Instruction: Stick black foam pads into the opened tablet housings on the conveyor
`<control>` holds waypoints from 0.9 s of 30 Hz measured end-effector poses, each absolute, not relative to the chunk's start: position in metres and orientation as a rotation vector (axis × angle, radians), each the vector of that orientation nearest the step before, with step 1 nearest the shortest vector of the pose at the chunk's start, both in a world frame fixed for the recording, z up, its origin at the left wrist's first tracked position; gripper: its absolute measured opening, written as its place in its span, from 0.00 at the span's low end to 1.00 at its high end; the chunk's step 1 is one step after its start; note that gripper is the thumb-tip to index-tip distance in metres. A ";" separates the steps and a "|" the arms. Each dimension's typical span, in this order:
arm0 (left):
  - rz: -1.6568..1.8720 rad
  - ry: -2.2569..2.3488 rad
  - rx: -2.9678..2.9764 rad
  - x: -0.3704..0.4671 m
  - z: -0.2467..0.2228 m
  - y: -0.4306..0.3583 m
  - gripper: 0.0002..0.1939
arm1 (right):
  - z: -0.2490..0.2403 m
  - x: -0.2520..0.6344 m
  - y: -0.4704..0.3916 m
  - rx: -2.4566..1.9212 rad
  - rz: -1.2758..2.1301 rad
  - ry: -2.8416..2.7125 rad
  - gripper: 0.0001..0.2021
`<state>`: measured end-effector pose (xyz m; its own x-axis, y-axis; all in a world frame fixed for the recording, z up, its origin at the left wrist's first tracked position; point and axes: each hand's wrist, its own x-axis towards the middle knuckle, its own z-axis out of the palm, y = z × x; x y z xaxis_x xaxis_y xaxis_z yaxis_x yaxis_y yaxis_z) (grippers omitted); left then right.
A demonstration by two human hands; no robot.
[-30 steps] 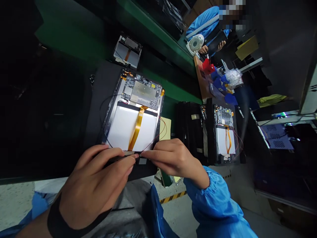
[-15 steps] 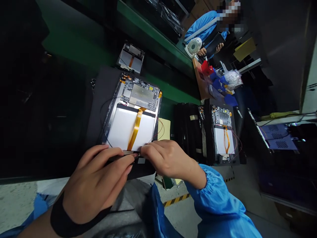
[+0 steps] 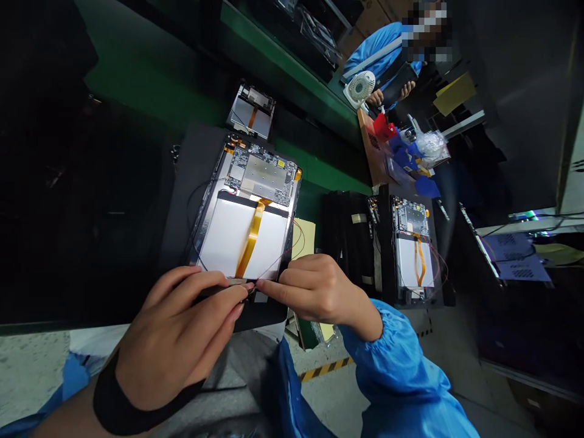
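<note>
An opened tablet (image 3: 269,176) lies before me, its circuit board at the far end. A white battery pack (image 3: 223,237) fills the near part, crossed by an orange ribbon cable (image 3: 250,243). At the near edge is my left hand (image 3: 182,334), a black band round its wrist. Its fingers are bent and closed at the tips around a small dark part, too small to name. From the right comes my right hand (image 3: 314,289), index finger straight to that same spot, other fingers curled, thumb hidden. A thin red wire (image 3: 278,258) runs over the battery towards that fingertip.
A second opened tablet (image 3: 253,112) lies beyond, and another tablet (image 3: 413,243) to the right. Black stacked cases (image 3: 347,225) and yellow paper (image 3: 305,234) are between. A co-worker in blue (image 3: 387,45) stands behind a white fan (image 3: 360,88).
My right hand has changed from bunched fingers to a straightened index finger at the tablet's near edge. The red wire now crosses the battery. My left hand has stayed in place.
</note>
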<state>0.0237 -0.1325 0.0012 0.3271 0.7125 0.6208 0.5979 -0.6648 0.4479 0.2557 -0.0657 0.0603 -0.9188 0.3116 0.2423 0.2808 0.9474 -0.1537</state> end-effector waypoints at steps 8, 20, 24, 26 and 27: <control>1.238 1.228 2.423 0.024 -0.001 -0.132 0.08 | 0.059 0.249 -0.066 -0.469 0.158 -2.923 0.13; 1.246 1.239 2.403 0.026 0.000 -0.132 0.10 | 0.053 0.251 -0.072 -0.619 0.222 -2.854 0.11; 1.240 1.240 2.404 0.026 0.000 -0.131 0.10 | 0.054 0.259 -0.068 -0.529 0.241 -2.831 0.12; 1.242 1.245 2.395 0.026 0.001 -0.132 0.10 | 0.058 0.260 -0.065 -0.468 0.191 -2.865 0.13; 1.244 1.249 2.387 0.025 0.001 -0.132 0.10 | 0.061 0.260 -0.064 -0.438 0.163 -2.885 0.13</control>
